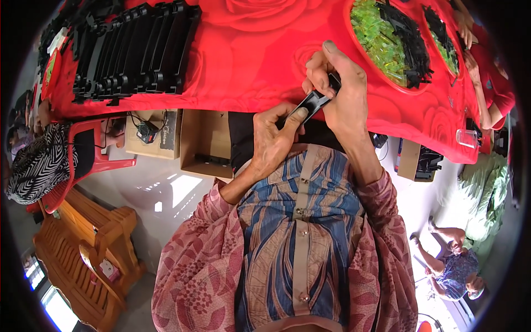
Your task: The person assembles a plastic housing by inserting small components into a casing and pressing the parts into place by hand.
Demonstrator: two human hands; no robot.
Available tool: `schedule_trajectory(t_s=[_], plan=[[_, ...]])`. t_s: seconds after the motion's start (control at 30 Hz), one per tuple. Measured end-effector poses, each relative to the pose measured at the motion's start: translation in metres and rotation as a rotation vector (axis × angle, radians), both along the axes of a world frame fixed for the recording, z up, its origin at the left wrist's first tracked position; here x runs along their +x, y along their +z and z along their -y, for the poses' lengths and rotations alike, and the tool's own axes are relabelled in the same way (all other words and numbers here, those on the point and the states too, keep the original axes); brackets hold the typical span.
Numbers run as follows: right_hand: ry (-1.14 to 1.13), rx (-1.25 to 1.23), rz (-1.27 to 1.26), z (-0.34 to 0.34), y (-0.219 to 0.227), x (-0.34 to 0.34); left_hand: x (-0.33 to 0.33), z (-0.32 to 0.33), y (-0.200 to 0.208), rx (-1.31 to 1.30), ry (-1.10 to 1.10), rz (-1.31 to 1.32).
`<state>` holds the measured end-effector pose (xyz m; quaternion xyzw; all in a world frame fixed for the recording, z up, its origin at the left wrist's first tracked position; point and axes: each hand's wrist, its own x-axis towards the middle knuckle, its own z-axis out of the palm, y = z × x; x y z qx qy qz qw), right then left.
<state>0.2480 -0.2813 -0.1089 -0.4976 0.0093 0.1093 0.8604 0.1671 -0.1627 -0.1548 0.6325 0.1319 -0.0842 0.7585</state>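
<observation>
A narrow black plastic part (314, 103) with a channel along it is held between my two hands, just off the table's near edge. My left hand (275, 135) grips its lower end, thumb pressed on top. At the upper end, my right hand (344, 91) has its fingers curled round the part, and they partly hide that end. Several long black plastic pieces (138, 52) stand in a row on the left of the table. To the right lies an oval tray (354, 41) with yellow-green clear small pieces (381, 47) and a heap of short black parts (412, 47).
A red rose-patterned cloth (249, 61) covers the table. Under it are a cardboard box (207, 138) and another box (408, 160). A red plastic chair (102, 161) and wooden bench (83, 260) stand at left. Other people sit at right, one in red (495, 88).
</observation>
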Motion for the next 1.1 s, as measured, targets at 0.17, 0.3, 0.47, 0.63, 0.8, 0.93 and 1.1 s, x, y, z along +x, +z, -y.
schedule_trajectory(t_s=[0.17,0.3,0.47,0.63,0.8,0.93,1.1], plan=[[-0.062,-0.047,-0.002,-0.004,-0.001,-0.004,0.000,-0.001,0.001,0.049,-0.029,-0.056],[-0.039,-0.063,0.019,-0.001,-0.005,-0.005,0.004,-0.003,0.001,0.112,-0.067,-0.018],[-0.040,-0.045,0.045,0.001,-0.007,-0.011,0.007,-0.007,-0.002,0.096,-0.144,-0.002],[0.019,-0.059,0.153,-0.004,0.000,-0.021,0.001,-0.009,0.005,-0.072,-0.133,-0.034],[0.021,-0.141,0.192,-0.013,0.004,-0.028,-0.004,-0.009,-0.005,-0.124,-0.138,0.012],[0.037,-0.137,0.139,-0.009,0.000,-0.025,-0.003,-0.008,-0.013,-0.130,-0.134,0.023],[0.000,-0.147,0.133,-0.005,-0.008,-0.022,0.000,-0.009,-0.012,-0.138,-0.179,-0.015]])
